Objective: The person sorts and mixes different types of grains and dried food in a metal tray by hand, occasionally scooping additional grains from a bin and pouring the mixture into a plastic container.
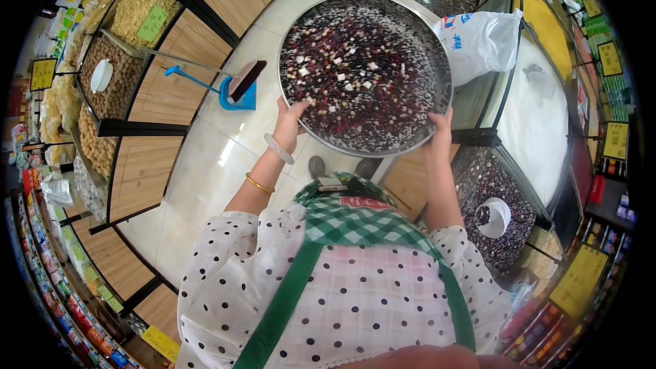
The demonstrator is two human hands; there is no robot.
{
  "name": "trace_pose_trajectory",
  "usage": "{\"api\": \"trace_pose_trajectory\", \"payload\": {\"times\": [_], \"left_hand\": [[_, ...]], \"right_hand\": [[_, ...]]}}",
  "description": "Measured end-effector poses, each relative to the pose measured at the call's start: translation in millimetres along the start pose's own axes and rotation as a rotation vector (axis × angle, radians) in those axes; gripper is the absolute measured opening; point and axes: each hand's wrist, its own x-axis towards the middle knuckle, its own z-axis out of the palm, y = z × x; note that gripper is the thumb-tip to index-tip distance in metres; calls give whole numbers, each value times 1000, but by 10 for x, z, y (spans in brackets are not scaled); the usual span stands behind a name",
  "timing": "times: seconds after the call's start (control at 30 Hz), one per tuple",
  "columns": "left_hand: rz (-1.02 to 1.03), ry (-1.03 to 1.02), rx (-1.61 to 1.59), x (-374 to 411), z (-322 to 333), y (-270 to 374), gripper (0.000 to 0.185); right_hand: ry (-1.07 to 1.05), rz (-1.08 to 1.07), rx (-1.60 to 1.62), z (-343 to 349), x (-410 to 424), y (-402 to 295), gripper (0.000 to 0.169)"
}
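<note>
A wide round metal pan is held out in front of me over the tiled floor. In it lies a mix of dark grains, white rice-like grains, pale beans and small white cubes. My left hand grips the near left rim, thumb over the edge, and the fingers below are hidden. At the near right rim my right hand holds on the same way. A similar dark grain mix fills a bin by my right forearm, with a white plastic scoop lying on it.
Left of the pan, a blue dustpan and a broom stand on the floor. Wood-fronted bins of dry goods line the left. A white plastic bag rests by the right-hand bins, near a bin of white grain or powder.
</note>
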Motion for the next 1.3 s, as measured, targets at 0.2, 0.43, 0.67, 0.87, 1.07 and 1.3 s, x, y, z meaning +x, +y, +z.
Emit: {"api": "trace_pose_trajectory", "payload": {"times": [0.2, 0.43, 0.67, 0.87, 1.07, 1.3], "left_hand": [[-36, -64, -123, -409, -20, -270, 53], [55, -134, -12, -567, 116, -243, 62], [7, -307, 18, -552, 278, -217, 67], [-19, -312, -5, -466, 284, -390, 66], [-98, -295, 27, -415, 219, -332, 62], [-84, -339, 125, -411, 239, -341, 66]], "right_hand": [[-67, -196, -704, -401, -152, -309, 50], [-460, -643, -1230, 223, 627, -347, 41], [-693, -786, -1271, 674, 672, 170, 39], [-1171, -720, -1233, 500, 3, 243, 42], [-1508, -790, -1392, 253, -520, -4, 55], [-1491, -1045, -1405, 708, -108, 310, 26]]}}
